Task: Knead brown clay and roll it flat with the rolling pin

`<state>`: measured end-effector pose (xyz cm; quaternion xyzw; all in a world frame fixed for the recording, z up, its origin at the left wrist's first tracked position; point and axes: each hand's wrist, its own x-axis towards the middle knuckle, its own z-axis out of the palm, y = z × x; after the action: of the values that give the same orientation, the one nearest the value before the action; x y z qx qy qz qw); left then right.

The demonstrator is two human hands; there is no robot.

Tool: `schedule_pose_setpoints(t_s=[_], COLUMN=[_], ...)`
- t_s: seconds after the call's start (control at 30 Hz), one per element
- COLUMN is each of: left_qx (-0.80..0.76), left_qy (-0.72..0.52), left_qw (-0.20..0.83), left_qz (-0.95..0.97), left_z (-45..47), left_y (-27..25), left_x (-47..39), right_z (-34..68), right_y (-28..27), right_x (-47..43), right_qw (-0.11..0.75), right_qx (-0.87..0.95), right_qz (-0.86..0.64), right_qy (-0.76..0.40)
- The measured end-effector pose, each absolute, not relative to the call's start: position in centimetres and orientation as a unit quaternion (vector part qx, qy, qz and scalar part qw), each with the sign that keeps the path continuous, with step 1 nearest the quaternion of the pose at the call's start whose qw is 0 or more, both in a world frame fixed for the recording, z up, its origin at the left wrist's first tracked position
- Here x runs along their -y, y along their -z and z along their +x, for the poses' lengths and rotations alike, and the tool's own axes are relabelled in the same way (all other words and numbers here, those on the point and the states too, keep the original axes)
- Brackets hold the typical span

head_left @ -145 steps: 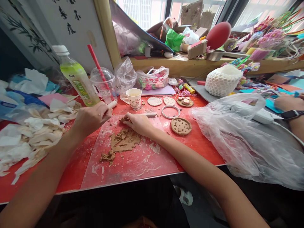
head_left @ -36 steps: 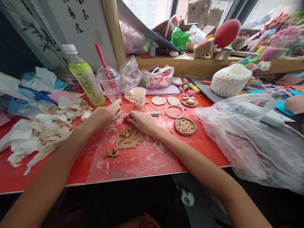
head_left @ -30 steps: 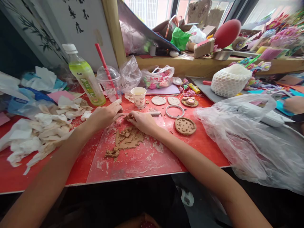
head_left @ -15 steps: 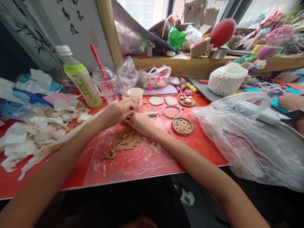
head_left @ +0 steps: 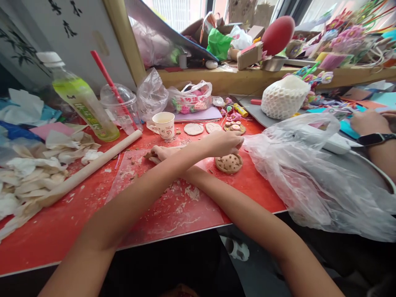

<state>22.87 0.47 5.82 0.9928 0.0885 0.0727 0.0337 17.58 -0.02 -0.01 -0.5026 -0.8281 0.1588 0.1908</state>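
Note:
My left arm crosses over my right. My left hand is at the right, above the far rim of a round clay disc dotted with small lumps. Its fingers curl downward, and whatever is under them is hidden; the pale ring seen there before does not show. My right hand rests low over the clear mat, with a brown piece of clay at its closed fingertips. My left forearm covers most of the spot where the flat clay sheet lay. Clay crumbs dot the mat.
Behind the hands stand a paper cup, pale flat discs and a decorated disc. A rolling pin, bottle and crumpled tissues lie left. A plastic bag and another person's hand are right.
My left hand has swung right, across my right arm, to where the ring lay. My right hand has shifted slightly left with clay at its fingertips. The view has turned a little rightward.

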Motion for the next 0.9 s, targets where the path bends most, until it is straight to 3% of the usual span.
schedule_pose_setpoints(t_s=[0.27, 0.9], left_qx=[-0.103, -0.085], left_qy=[-0.065, -0.054], left_qw=[0.083, 0.105], left_qz=[0.989, 0.989], left_z=[23.2, 22.4], left_y=[-5.5, -5.0], left_x=[-0.7, -0.7], right_z=[17.6, 17.9], right_y=[-0.8, -1.6], right_x=[-0.1, 0.5], right_qw=[0.151, 0.149], right_qx=[0.843, 0.839], right_qz=[-0.497, -0.5], right_qy=[-0.138, -0.152])
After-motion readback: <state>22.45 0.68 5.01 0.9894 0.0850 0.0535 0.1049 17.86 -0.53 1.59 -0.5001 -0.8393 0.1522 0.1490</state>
